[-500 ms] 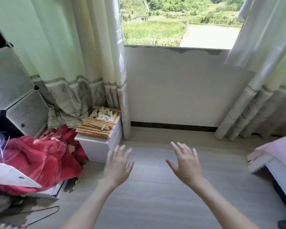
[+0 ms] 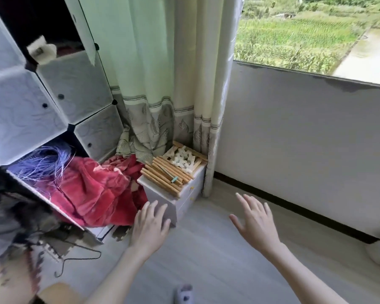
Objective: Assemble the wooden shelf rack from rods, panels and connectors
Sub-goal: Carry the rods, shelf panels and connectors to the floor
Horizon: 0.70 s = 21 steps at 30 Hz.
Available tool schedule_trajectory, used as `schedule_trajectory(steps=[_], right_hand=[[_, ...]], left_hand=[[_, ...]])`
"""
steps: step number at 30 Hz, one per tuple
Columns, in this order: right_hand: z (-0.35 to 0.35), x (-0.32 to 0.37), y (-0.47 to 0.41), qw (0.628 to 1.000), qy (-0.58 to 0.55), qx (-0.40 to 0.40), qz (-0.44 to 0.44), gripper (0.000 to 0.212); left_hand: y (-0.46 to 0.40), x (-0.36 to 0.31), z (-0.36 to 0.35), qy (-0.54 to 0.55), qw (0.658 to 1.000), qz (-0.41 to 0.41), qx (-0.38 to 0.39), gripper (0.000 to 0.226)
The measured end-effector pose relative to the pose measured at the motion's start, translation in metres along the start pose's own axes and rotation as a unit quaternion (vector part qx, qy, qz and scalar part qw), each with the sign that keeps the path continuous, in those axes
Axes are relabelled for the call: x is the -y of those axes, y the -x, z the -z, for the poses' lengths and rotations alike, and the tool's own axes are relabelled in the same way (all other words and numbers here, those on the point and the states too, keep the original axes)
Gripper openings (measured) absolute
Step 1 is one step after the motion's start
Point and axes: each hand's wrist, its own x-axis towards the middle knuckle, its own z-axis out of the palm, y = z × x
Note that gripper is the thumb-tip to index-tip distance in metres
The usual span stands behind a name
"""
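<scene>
A bundle of wooden rods [image 2: 162, 178] lies on top of a small white drawer cabinet [image 2: 184, 200] in the corner. Behind the rods sits a pile of white plastic connectors [image 2: 183, 160] on wooden slats, and a small teal tool [image 2: 173, 179] rests on the rods. My left hand [image 2: 149, 227] is open, fingers spread, right at the cabinet's near corner. My right hand [image 2: 253, 222] is open too, held over the floor to the right of the cabinet, holding nothing.
A plastic cube wardrobe [image 2: 42, 102] stands at left with a red blanket [image 2: 92, 191] spilling from it. A wire hanger [image 2: 77, 260] lies on the floor. Pale green curtains [image 2: 162, 73] hang behind the cabinet; a grey wall [image 2: 305, 139] runs under the window.
The view has swung left and closer to the cabinet. Both hands have moved forward toward it; my left hand now reaches its near corner.
</scene>
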Motion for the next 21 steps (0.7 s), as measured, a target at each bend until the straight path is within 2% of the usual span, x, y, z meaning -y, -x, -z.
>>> schedule_trajectory(steps=[3, 8, 10, 15, 17, 21], right_hand=[[-0.026, -0.006, -0.051, 1.0, -0.01, 0.006, 0.022, 0.062], [-0.056, -0.002, -0.166, 0.999, -0.005, 0.029, 0.039, 0.066], [-0.068, 0.006, -0.208, 0.998, -0.013, 0.041, 0.054, 0.065], [-0.097, 0.022, -0.298, 0.993, -0.033, 0.067, 0.096, 0.055], [-0.117, 0.022, -0.334, 0.989, -0.044, 0.086, 0.115, 0.058], [-0.183, 0.014, -0.412, 0.978, -0.047, 0.123, 0.163, 0.059]], left_hand=[[-0.045, 0.01, -0.008, 0.02, 0.999, 0.028, -0.003, 0.057], [-0.146, 0.028, -0.008, 0.01, 1.0, 0.017, -0.014, 0.048], [-0.182, 0.039, -0.007, -0.011, 0.999, 0.018, -0.029, 0.048], [-0.259, 0.059, -0.013, -0.026, 0.999, 0.042, -0.009, 0.044], [-0.286, 0.067, -0.027, -0.019, 0.998, 0.051, -0.014, 0.037], [-0.339, 0.087, -0.072, -0.015, 0.997, 0.081, -0.009, 0.044]])
